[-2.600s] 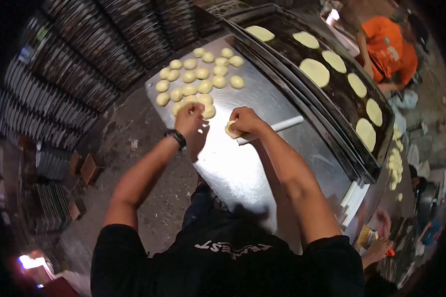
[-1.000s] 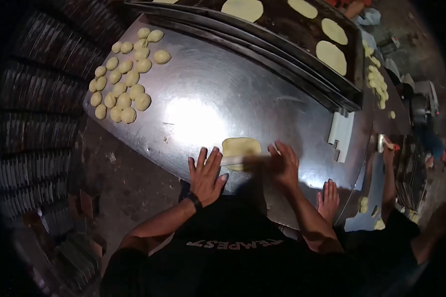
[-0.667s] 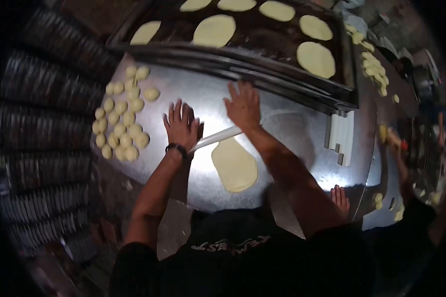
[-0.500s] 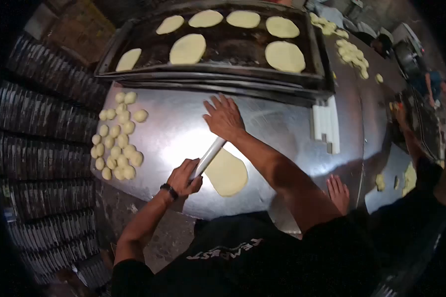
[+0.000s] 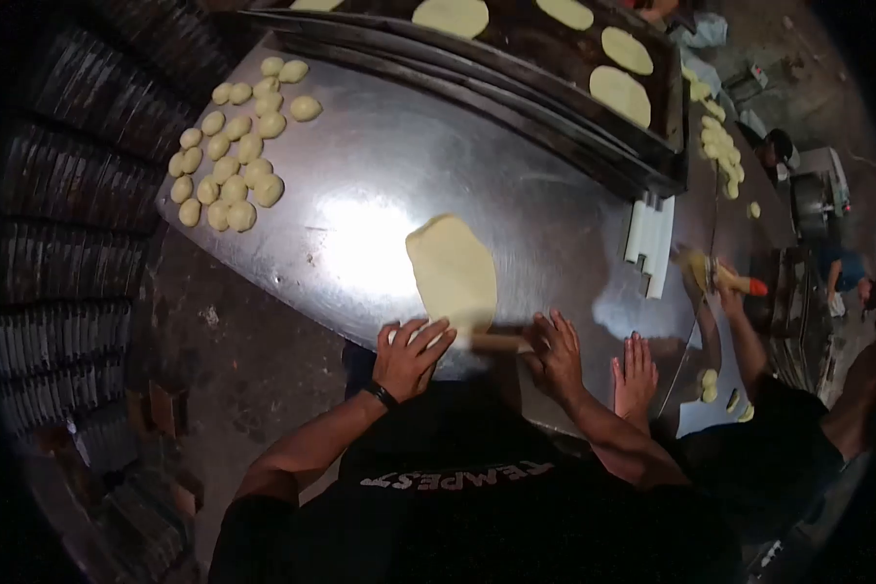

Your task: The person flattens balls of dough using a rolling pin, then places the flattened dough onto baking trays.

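Observation:
A rolling pin (image 5: 498,343) lies across the near end of a flattened oval dough sheet (image 5: 453,265), close to the table's front edge. My left hand (image 5: 414,358), with a dark wristband, has its fingers over the pin's left end. At the pin's right end, the fingers of my right hand (image 5: 557,358) are bent over it. Both hands partly hide the pin. The dough extends away from me on the shiny metal table (image 5: 360,146).
Several dough balls (image 5: 229,167) sit at left. Stacked trays (image 5: 565,102) bearing flat dough stand behind. White bars (image 5: 649,243) lie at right. A co-worker's hand (image 5: 635,375) rests on the table; the other holds a brush (image 5: 745,282). Dark stacked racks (image 5: 63,253) stand far left.
The rolling pin has gone from slanting over the dough's upper left to lying across its near end. Both hands moved with it, my right hand toward me. The view has shifted and turned.

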{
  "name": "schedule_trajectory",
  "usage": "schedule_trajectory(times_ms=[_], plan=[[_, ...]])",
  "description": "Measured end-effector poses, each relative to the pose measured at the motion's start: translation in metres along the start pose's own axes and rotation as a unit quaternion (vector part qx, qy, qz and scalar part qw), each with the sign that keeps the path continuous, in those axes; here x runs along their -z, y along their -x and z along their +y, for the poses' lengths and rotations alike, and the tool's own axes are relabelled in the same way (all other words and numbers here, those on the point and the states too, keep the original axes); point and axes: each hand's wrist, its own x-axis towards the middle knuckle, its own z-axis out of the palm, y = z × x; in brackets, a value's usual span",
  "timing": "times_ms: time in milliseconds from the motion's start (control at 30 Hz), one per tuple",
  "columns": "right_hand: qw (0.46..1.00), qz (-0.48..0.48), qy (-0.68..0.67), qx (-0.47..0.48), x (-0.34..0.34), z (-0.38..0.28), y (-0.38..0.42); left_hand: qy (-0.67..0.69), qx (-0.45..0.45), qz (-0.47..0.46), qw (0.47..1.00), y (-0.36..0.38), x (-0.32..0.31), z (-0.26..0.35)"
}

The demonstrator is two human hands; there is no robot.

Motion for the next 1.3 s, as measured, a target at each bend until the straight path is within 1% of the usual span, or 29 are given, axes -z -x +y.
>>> schedule_trajectory(times_ms=[33, 67, 133, 167, 233, 267, 300, 333, 400, 467, 500, 533, 600, 633, 667, 700, 733, 767, 800, 833, 933, 1000, 1067, 1100, 1167, 1200, 1233, 1267, 1300], plan=[[1.000, 0.003, -0.015, 0.014, 0.007, -0.002, -0.008, 0.003, -0.008, 0.020, 1.000, 0.006, 0.001, -0.003], [0.990, 0.029, -0.131, -0.043, 0.004, 0.004, -0.023, 0.002, -0.018, 0.041, 0.999, 0.012, 0.003, -0.008], [0.917, 0.073, -0.364, -0.148, -0.002, 0.020, -0.065, 0.008, -0.051, 0.124, 0.991, 0.020, 0.008, -0.029], [0.928, 0.138, -0.321, -0.132, 0.010, 0.005, -0.108, 0.031, -0.021, 0.153, 0.987, 0.025, 0.007, -0.050], [0.952, 0.186, -0.243, -0.032, -0.012, 0.003, -0.174, 0.035, 0.044, 0.222, 0.974, 0.016, 0.024, -0.071], [0.967, 0.162, -0.197, 0.004, -0.036, 0.003, -0.200, 0.017, 0.079, 0.264, 0.961, -0.004, 0.040, -0.079], [0.985, 0.144, -0.068, 0.072, -0.043, -0.010, -0.213, 0.014, 0.095, 0.298, 0.950, -0.026, 0.046, -0.089], [0.983, 0.147, 0.064, 0.087, -0.037, -0.038, -0.210, 0.012, 0.109, 0.334, 0.936, -0.048, 0.049, -0.103], [0.990, 0.104, 0.056, 0.082, -0.053, -0.050, -0.214, -0.040, 0.174, 0.228, 0.957, -0.082, 0.056, -0.131], [0.985, 0.102, -0.012, 0.136, -0.059, -0.044, -0.217, -0.078, 0.204, 0.131, 0.967, -0.105, 0.066, -0.143], [0.982, 0.099, -0.045, 0.158, -0.057, -0.040, -0.221, -0.110, 0.180, 0.165, 0.963, -0.114, 0.064, -0.138], [0.989, 0.031, -0.121, 0.077, -0.054, -0.033, -0.223, -0.141, 0.153, 0.198, 0.958, -0.122, 0.059, -0.129], [0.952, -0.103, -0.275, -0.090, -0.012, -0.049, -0.218, -0.095, 0.028, 0.059, 0.993, -0.132, 0.051, -0.125], [0.919, -0.094, -0.371, -0.092, -0.013, -0.043, -0.215, 0.023, -0.065, 0.045, 0.997, -0.135, 0.033, -0.135], [0.896, -0.116, -0.412, -0.116, 0.007, -0.049, -0.211, 0.027, -0.094, 0.003, 0.995, -0.134, 0.027, -0.122], [0.869, -0.137, -0.455, -0.139, 0.040, -0.067, -0.201, 0.150, -0.153, -0.009, 0.977, -0.134, -0.001, -0.132], [0.840, -0.157, -0.495, -0.159, 0.066, -0.080, -0.196, 0.341, -0.057, -0.084, 0.934, -0.124, 0.037, -0.092], [0.849, -0.172, -0.476, -0.152, 0.080, -0.080, -0.195, 0.512, 0.062, -0.104, 0.850, -0.112, 0.041, -0.074], [0.856, -0.188, -0.458, -0.146, 0.090, -0.078, -0.194, 0.563, 0.060, -0.092, 0.819, -0.105, 0.046, -0.065], [0.862, -0.207, -0.441, -0.141, 0.100, -0.081, -0.194, 0.544, 0.047, -0.094, 0.833, -0.105, 0.063, -0.058], [0.848, -0.226, -0.476, -0.064, 0.143, -0.120, -0.202, 0.535, 0.137, -0.138, 0.822, -0.120, 0.145, -0.048], [0.875, -0.175, -0.448, -0.056, 0.169, -0.149, -0.231, 0.495, -0.021, -0.075, 0.866, -0.145, 0.195, -0.071], [0.883, -0.071, -0.463, -0.012, 0.193, -0.170, -0.276, 0.396, -0.121, -0.044, 0.909, -0.188, 0.266, -0.099], [0.882, 0.001, -0.468, 0.048, 0.201, -0.176, -0.308, 0.336, -0.131, -0.062, 0.931, -0.216, 0.306, -0.111], [0.899, 0.119, -0.404, 0.116, 0.216, -0.175, -0.379, 0.243, -0.109, 0.001, 0.964, -0.273, 0.355, -0.141], [0.919, 0.162, -0.336, 0.127, 0.223, -0.170, -0.414, 0.211, -0.078, 0.003, 0.974, -0.305, 0.372, -0.156], [0.932, 0.205, -0.274, 0.121, 0.226, -0.169, -0.447, 0.087, -0.065, 0.034, 0.994, -0.324, 0.397, -0.155], [0.939, 0.245, -0.211, 0.117, 0.228, -0.165, -0.480, 0.045, -0.163, 0.124, 0.978, -0.357, 0.398, -0.186], [0.929, 0.287, -0.175, 0.158, 0.220, -0.145, -0.540, 0.049, -0.195, 0.168, 0.965, -0.396, 0.397, -0.218]])
